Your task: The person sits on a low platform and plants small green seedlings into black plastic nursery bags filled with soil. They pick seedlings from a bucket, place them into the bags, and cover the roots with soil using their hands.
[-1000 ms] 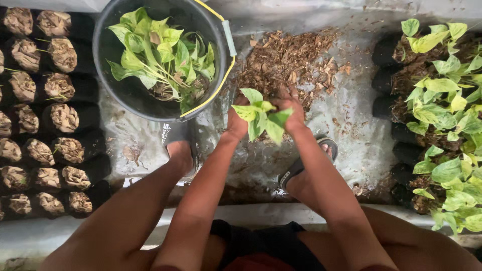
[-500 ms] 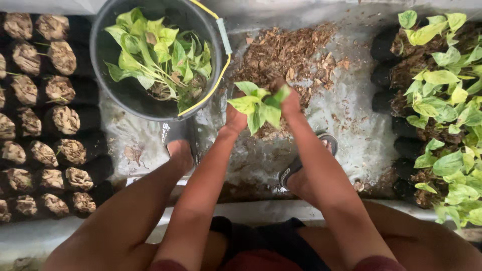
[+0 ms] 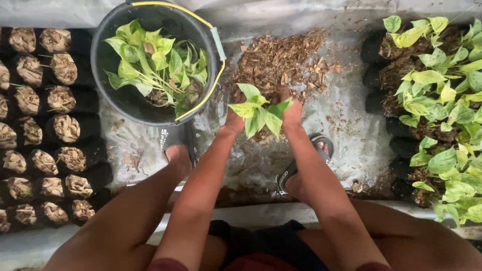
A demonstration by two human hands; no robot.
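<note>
Leafy cutting upright between both hands (leaves skyward, toward camera)

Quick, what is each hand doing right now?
Left hand: closed around the leafy cutting.
Right hand: closed on the same cutting, over the bark pile.

Noted along the left edge: rows of small black soft bags, round-mouthed, upright, packed close, each topped with brown husk. Logged at the right edge: more black bags of the same kind, carrying green leafy plants. Spotted a small white printed mark on a black sandal strap.
</note>
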